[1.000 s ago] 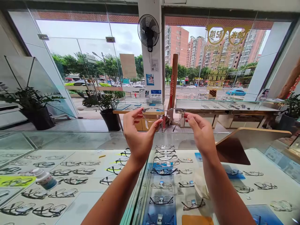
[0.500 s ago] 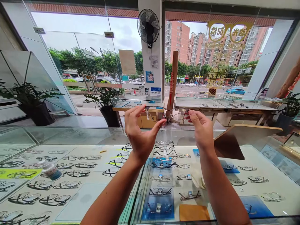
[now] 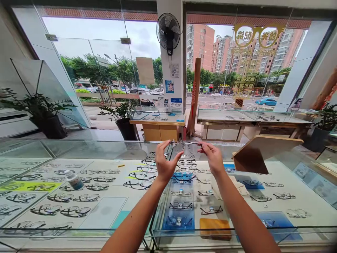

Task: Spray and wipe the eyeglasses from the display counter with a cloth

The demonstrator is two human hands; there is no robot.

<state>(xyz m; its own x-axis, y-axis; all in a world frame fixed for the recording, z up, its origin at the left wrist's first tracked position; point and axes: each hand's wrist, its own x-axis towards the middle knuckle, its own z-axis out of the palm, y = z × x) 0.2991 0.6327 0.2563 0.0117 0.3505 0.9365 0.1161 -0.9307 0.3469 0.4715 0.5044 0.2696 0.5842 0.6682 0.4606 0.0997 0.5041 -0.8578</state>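
left grip [image 3: 165, 162] + right grip [image 3: 213, 160] | holding eyeglasses [image 3: 192, 148] | glass display counter [image 3: 184, 231] below

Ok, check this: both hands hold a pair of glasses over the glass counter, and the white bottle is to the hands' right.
Wrong side: the head view shows the white bottle to the left of the left hand and right hand, which hold the glasses over the glass counter.

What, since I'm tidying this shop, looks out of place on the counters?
Perhaps the white bottle at left: it appears among rows of eyeglasses, the only bottle there. I see no spill or damage.
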